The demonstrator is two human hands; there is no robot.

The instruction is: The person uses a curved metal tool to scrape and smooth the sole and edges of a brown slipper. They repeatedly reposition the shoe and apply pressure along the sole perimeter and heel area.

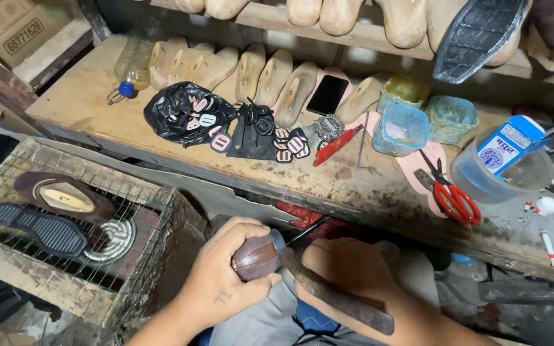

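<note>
My left hand (pixel 222 282) is closed around a rounded piece of brown stitched leather (pixel 256 258) low in the view, over my lap. A thin dark rod (pixel 307 232) sticks out from it toward the upper right. My right hand (pixel 347 266) lies just beside it with fingers curled. A long dark strip (pixel 344 300) runs across that hand from the brown piece toward the lower right. Whether the right fingers pinch the strip or the rod is hidden.
The wooden bench (pixel 97 109) ahead carries wooden shoe lasts (pixel 270 80), a black bag of tags (pixel 184 112), a phone (pixel 327 95), red scissors (pixel 453 197), plastic tubs (pixel 402 128) and a bottle (pixel 133 64). A wire cage (pixel 129 256) at left bears a shoe (pixel 65 195) and a sole (pixel 36 229).
</note>
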